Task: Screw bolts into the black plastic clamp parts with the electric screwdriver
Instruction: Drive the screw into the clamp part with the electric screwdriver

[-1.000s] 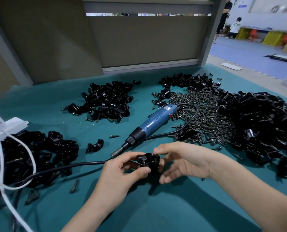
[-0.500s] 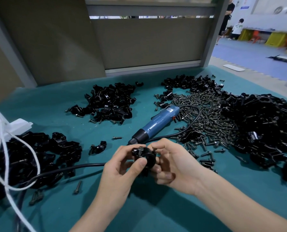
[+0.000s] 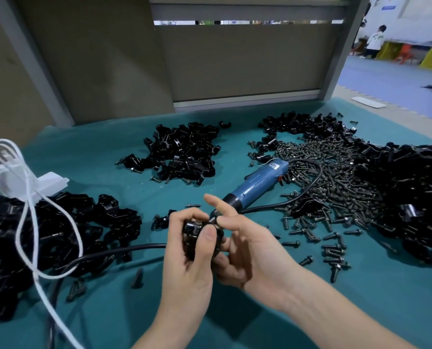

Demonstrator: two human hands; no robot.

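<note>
Clamp part [image 3: 201, 239] is held up over the teal table [image 3: 272, 323], low in the middle of my view. The left hand [image 3: 187, 268] is wrapped round it, thumb across its front. The right hand [image 3: 247, 250] pinches a bolt [image 3: 212, 219] at its top edge, index finger straight. Just behind I see the blue electric screwdriver [image 3: 255, 187], its tip hidden by the fingers. Its black cord [image 3: 124, 250] runs off left. Loose bolts [image 3: 335, 182] lie to the right, and heaps of clamp parts [image 3: 182, 154] lie around.
</note>
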